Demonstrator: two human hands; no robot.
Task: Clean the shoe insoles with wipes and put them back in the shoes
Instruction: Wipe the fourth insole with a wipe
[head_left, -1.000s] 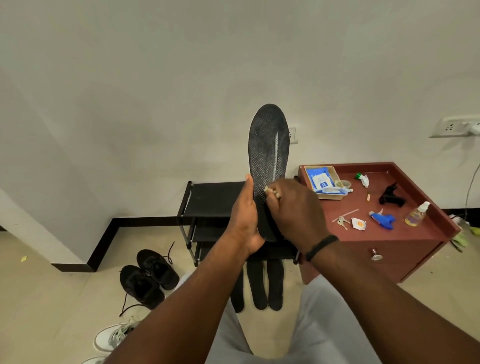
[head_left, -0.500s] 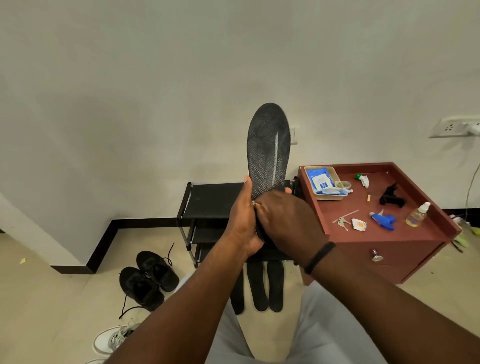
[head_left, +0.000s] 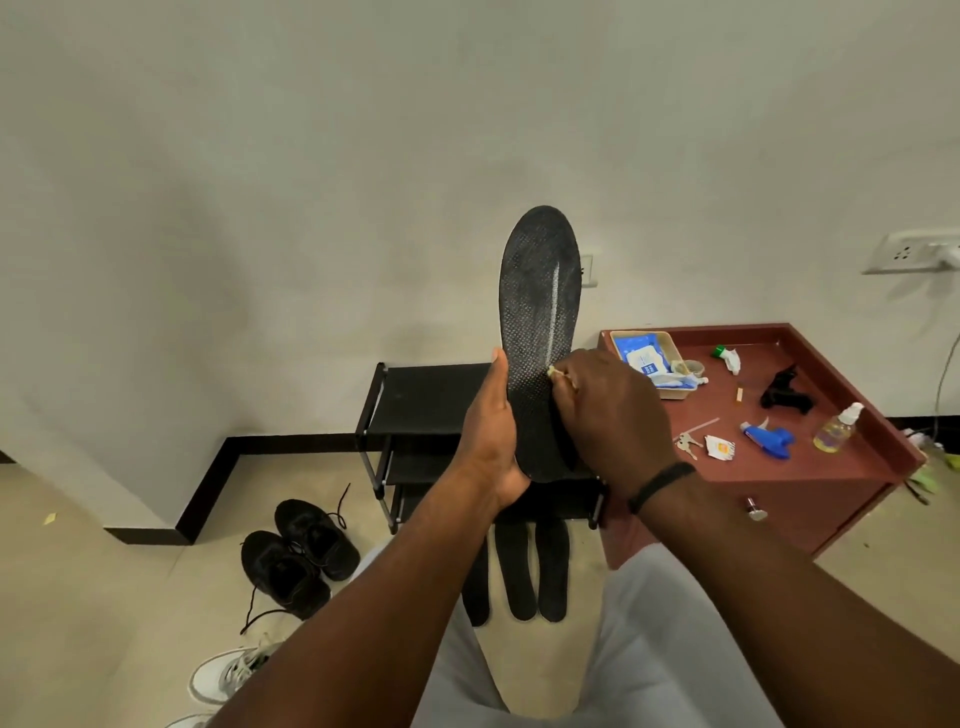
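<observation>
insole (head_left: 540, 322): no writing legible

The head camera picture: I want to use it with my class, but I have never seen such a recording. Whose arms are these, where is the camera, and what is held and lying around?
There is no machine here. A person wears a camera on the head, so it looks forward and down at their own two hands.

The left hand grips a dark insole upright by its lower part. The right hand pinches a small pale wad, probably a wipe, against the insole's right edge.

On the floor below lie three more insoles, side by side in front of a black shoe rack. To the left stands a pair of black shoes, with a white shoe nearer the camera.

On the right, a red cabinet carries a tray of wipe packets, keys, a small spray bottle and other bits.
</observation>
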